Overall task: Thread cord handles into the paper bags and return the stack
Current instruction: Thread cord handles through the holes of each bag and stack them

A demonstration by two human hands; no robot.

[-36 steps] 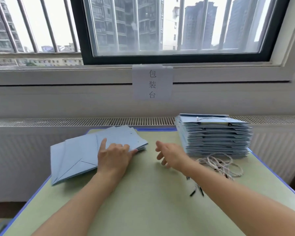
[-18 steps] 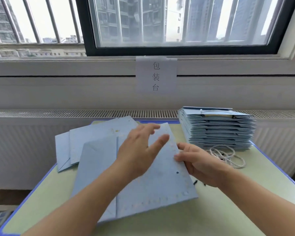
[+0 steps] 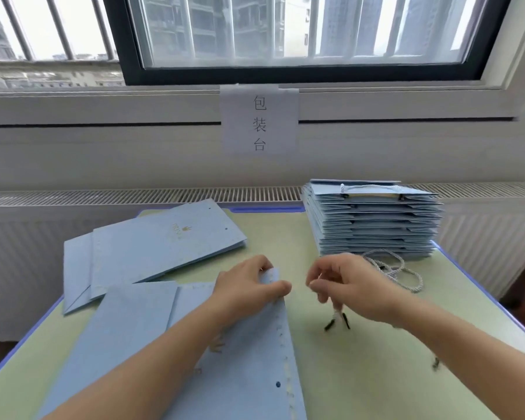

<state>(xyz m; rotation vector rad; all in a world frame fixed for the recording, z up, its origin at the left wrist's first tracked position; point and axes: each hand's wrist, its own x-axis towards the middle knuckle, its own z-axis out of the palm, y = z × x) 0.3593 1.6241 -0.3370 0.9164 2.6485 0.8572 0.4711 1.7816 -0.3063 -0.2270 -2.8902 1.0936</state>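
Observation:
A flat light-blue paper bag (image 3: 240, 359) lies in front of me on the green table, its punched edge to the right. My left hand (image 3: 249, 286) pinches the far right corner of that bag. My right hand (image 3: 346, 283) is closed on a white cord (image 3: 337, 316) whose black tips dangle below the fingers. A loose pile of flat bags (image 3: 152, 250) without cords lies at the back left. A tall stack of bags (image 3: 373, 219) stands at the back right, its top bag fitted with a cord handle. More cords (image 3: 397, 271) lie coiled before that stack.
The green table (image 3: 361, 374) has a blue rim and ends at a white radiator grille and wall below a window. A paper sign (image 3: 259, 122) hangs on the wall. Another black cord tip (image 3: 435, 362) shows under my right forearm.
The bag has slid nearer to me and more to the left. My left hand moved to its far corner; my right hand left the bag and picked up a cord.

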